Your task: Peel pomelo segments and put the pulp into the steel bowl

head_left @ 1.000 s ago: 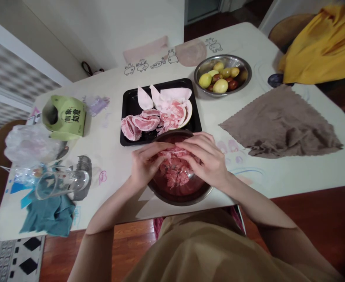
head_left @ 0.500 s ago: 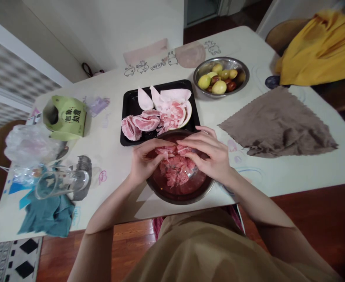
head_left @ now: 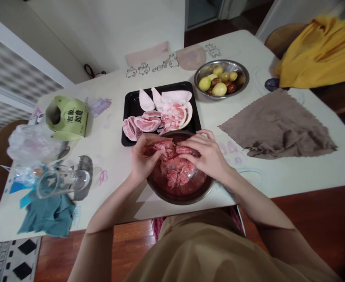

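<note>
Two lumps of pink pulp are in my grip, parted by a gap; a second ago they were closer together, almost one strip. My left hand (head_left: pixel 143 158) has a narrow pinch on the left lump (head_left: pixel 164 148), my right hand (head_left: pixel 211 154) the same on the right lump (head_left: pixel 184 149), both over the far part of the metal bowl (head_left: pixel 180 202) at the table's (head_left: pixel 281 176) near edge. The pulp looks moist and grainy, reddish pink with paler streaks. Loose shreds (head_left: pixel 176 174) of similar flesh lie heaped in the bowl below. Just beyond, the black tray (head_left: pixel 131 102) holds segments (head_left: pixel 147 122) and pale rind (head_left: pixel 176 96).
</note>
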Demonstrator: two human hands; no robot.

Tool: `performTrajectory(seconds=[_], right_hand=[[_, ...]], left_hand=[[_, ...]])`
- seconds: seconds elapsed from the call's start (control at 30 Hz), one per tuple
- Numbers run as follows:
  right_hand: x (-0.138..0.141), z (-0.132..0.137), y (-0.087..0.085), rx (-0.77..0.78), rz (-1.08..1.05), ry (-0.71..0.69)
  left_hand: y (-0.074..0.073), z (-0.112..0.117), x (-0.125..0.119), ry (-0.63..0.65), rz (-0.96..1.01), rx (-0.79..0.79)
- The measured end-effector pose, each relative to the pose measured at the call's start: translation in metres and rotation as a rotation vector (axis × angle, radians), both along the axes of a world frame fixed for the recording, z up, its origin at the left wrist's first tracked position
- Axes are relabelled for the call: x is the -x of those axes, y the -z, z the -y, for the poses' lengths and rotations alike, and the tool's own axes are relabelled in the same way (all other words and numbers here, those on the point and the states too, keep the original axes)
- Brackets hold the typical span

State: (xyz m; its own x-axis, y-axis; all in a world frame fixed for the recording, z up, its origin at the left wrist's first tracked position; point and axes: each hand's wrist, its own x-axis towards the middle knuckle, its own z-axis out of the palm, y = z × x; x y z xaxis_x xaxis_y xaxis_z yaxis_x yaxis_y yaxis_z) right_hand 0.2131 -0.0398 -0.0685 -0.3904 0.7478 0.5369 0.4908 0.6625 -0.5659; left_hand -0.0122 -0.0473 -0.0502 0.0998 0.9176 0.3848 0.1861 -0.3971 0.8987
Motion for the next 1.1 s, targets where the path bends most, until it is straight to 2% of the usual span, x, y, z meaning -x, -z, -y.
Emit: performTrajectory(seconds=[0.1, 0.2, 0.3, 0.4, 0.57, 0.83, 0.97, 1.1], right_hand=[[0.0, -0.002, 0.005, 0.084, 0.125, -0.051], [0.0, -0.001, 0.004, 0.1, 0.149, -0.07], [0.002, 0.002, -0.003, 0.013, 0.03, -0.025], [0.007, 0.01, -0.01, -0.137, -0.114, 0.072], [0.017, 0.022, -0.014, -0.365, -0.065, 0.128], [0.017, 0.025, -0.014, -0.417, -0.028, 0.152], [0.018, 0.024, -0.014, -0.405, -0.077, 0.147], [0.017, 0.023, -0.017, -0.254, -0.197, 0.109]], left_hand=[[0.002, 0.001, 0.001, 0.018, 0.0, -0.015], [0.001, 0.003, -0.001, 0.001, -0.035, -0.023], [-0.002, 0.007, -0.006, -0.017, -0.092, -0.042], [-0.005, 0.011, -0.01, -0.043, -0.187, -0.096], [-0.004, 0.018, -0.013, -0.055, -0.335, -0.188], [-0.007, 0.023, -0.016, -0.037, -0.372, -0.318], [-0.007, 0.02, -0.015, 0.058, -0.271, -0.214], [-0.005, 0.014, -0.015, 0.141, -0.122, -0.004]])
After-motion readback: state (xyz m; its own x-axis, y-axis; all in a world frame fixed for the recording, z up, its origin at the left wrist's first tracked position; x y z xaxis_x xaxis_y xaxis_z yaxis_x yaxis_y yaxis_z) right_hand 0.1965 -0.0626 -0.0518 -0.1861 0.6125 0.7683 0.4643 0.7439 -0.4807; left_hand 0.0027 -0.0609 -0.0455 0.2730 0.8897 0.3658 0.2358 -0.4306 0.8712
